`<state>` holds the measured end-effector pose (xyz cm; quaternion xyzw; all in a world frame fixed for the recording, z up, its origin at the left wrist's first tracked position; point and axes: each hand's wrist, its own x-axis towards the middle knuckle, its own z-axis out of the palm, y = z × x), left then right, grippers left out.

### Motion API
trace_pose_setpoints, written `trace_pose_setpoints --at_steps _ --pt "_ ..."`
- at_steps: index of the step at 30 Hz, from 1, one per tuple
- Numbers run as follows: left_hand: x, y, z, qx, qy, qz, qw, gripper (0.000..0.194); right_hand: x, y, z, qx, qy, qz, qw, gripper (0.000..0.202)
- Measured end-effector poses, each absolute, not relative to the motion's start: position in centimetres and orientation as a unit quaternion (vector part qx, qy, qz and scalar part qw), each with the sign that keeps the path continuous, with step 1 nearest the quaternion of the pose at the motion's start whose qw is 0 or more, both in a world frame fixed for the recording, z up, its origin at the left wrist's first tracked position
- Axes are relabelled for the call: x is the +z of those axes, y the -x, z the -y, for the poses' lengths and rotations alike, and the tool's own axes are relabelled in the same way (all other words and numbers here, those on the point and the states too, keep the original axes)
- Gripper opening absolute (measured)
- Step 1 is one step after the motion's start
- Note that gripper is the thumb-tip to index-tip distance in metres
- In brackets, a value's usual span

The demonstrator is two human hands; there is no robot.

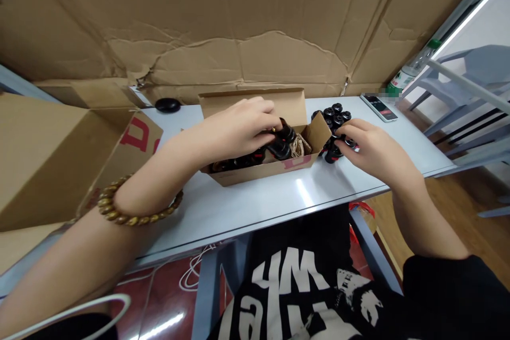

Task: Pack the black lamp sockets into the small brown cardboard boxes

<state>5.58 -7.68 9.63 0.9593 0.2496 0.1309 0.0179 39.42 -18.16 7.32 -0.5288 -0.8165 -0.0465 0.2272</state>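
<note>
In the head view, a person sits at a white counter (255,207). A small, open brown box (258,174) sits on it, in front of the person. Dark, shiny bottles (279,150) lie inside the box, with some crumpled brown paper (299,146) at the right end. The left hand (245,123) reaches over the box. Its fingers bend down by the bottles, but I cannot tell if they grip one. A string of brown beads (133,219) goes around the left wrist.

The right hand (372,150) is just past the right end of the box. Its thumb and finger are bent at a bunch of small black caps (337,111), which stand close together on the counter. I cannot tell if they pinch one.

A phone (378,107) lies near the far right corner, and a clear bottle with a green lid (433,43) is beyond it. A flat black thing (167,105) lies on the far left part. A big box (43,154) is at the left, with its side open. Tall cardboard (247,5) stands behind the counter.
</note>
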Motion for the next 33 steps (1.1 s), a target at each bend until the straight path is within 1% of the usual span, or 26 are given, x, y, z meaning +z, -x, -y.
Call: trace_pose_setpoints --at_steps 2,3,4,5,6,7,9,11,12,14,16,18,21,24,26,28,30,31,33 --pt "10.1 -5.7 8.1 0.171 -0.956 -0.236 0.026 0.026 7.3 -38.0 18.4 -0.043 0.464 0.791 0.396 0.020" --pt "10.4 -5.8 8.3 0.194 -0.954 -0.229 0.030 0.025 7.0 -37.0 18.5 -0.021 0.428 0.762 0.485 0.020" --pt "10.7 -5.8 8.7 0.220 -0.949 -0.221 0.032 0.024 6.7 -35.8 18.6 0.023 0.402 0.727 0.556 0.018" --pt "10.9 -5.9 9.1 0.249 -0.944 -0.213 0.032 0.023 6.3 -34.6 18.7 0.079 0.399 0.695 0.593 0.016" --pt "11.2 -5.9 9.6 0.277 -0.938 -0.206 0.031 0.021 5.9 -33.3 18.8 0.136 0.403 0.666 0.613 0.020" --pt "11.5 -6.0 10.0 0.302 -0.931 -0.204 0.028 0.019 5.5 -32.0 19.0 0.196 0.409 0.639 0.620 0.030" --pt "12.0 -6.1 11.0 0.331 -0.918 -0.215 0.022 0.017 5.1 -29.6 19.5 0.323 0.420 0.582 0.616 0.053" --pt "12.3 -6.3 11.8 0.337 -0.912 -0.234 0.011 0.017 5.1 -27.7 19.9 0.443 0.430 0.533 0.578 0.065" --pt "12.3 -6.4 12.1 0.336 -0.911 -0.239 0.003 0.018 5.1 -27.0 20.1 0.481 0.433 0.513 0.564 0.070" --pt "12.2 -6.7 12.5 0.329 -0.914 -0.236 -0.007 0.019 5.3 -26.0 20.1 0.512 0.444 0.481 0.556 0.082" --pt "11.8 -7.0 12.8 0.318 -0.919 -0.234 -0.008 0.021 5.2 -25.7 19.8 0.498 0.458 0.467 0.569 0.096" --pt "11.3 -7.3 13.1 0.306 -0.922 -0.236 -0.008 0.024 4.9 -26.1 19.5 0.463 0.482 0.470 0.577 0.100" --pt "10.8 -7.7 13.4 0.314 -0.924 -0.219 -0.011 0.030 4.8 -28.1 19.6 0.380 0.527 0.526 0.549 0.093" --pt "11.1 -7.7 13.4 0.318 -0.925 -0.209 0.007 0.035 5.5 -31.7 20.3 0.228 0.542 0.628 0.510 0.085" --pt "11.5 -7.4 12.9 0.283 -0.929 -0.237 0.030 0.037 6.3 -35.0 21.0 0.099 0.530 0.657 0.527 0.079" --pt "11.8 -6.5 12.0 0.220 -0.936 -0.268 0.059 0.035 7.4 -38.8 21.6 0.037 0.532 0.679 0.504 0.068" --pt "11.8 -5.1 10.7 0.133 -0.946 -0.278 0.099 0.033 8.3 -42.4 22.0 0.026 0.550 0.699 0.456 0.054" --pt "11.8 -4.2 10.0 0.096 -0.946 -0.287 0.117 0.035 8.7 -43.9 22.0 0.043 0.566 0.719 0.401 0.051" --pt "11.6 -2.4 9.0 0.066 -0.939 -0.314 0.127 0.039 8.9 -46.0 21.9 0.033 0.584 0.752 0.302 0.049"
